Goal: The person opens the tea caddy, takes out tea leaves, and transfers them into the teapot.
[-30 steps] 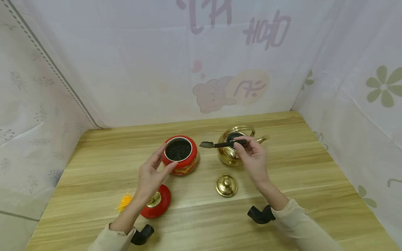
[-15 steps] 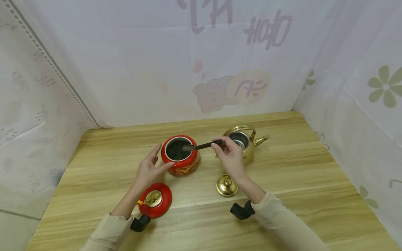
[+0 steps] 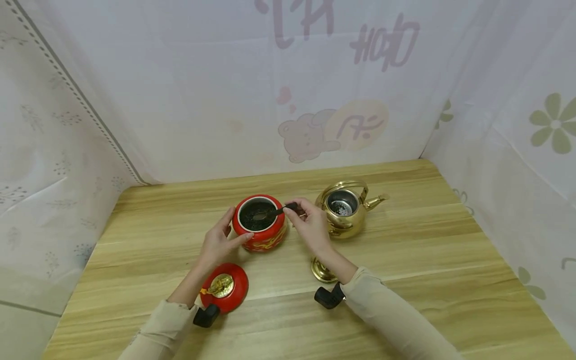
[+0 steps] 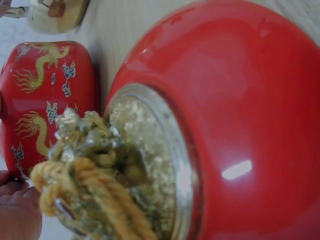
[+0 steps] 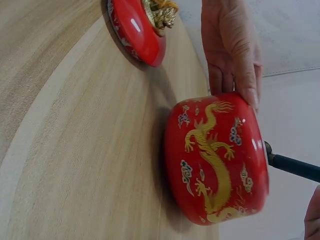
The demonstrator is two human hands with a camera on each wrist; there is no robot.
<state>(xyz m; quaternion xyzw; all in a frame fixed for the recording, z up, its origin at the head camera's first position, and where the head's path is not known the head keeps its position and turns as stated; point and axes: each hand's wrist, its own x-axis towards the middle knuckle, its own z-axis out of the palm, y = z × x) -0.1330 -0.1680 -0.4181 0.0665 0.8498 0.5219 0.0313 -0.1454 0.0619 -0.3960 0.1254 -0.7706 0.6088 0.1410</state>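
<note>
A round red tea jar [image 3: 266,243] with gold dragons stands mouth up, dark loose tea leaves [image 3: 248,223] inside its white rim. My left hand [image 3: 218,246] holds its left side, thumb on the near shoulder and fingers reaching around the far side. In my right hand [image 3: 312,226], the dark handle of a tea scoop [image 3: 290,206] is pinched between thumb and fingers. The scoop's bowl [image 3: 260,216] lies within the jar's mouth, over the leaves. To the right, a gold teapot [image 3: 347,228] stands uncovered, some dark bits on its perforated metal strainer [image 3: 342,208].
The jar's red lid [image 3: 239,295], with a gold knob and orange cord, lies under my left forearm. My right forearm partly covers the gold teapot lid [image 3: 320,272]. A printed cloth [image 3: 216,110] stands behind the wooden table [image 3: 171,220].
My right hand has moved left from above the teapot to the jar, bringing the scoop into its mouth and uncovering the teapot's opening. The left hand has stayed at the jar.
</note>
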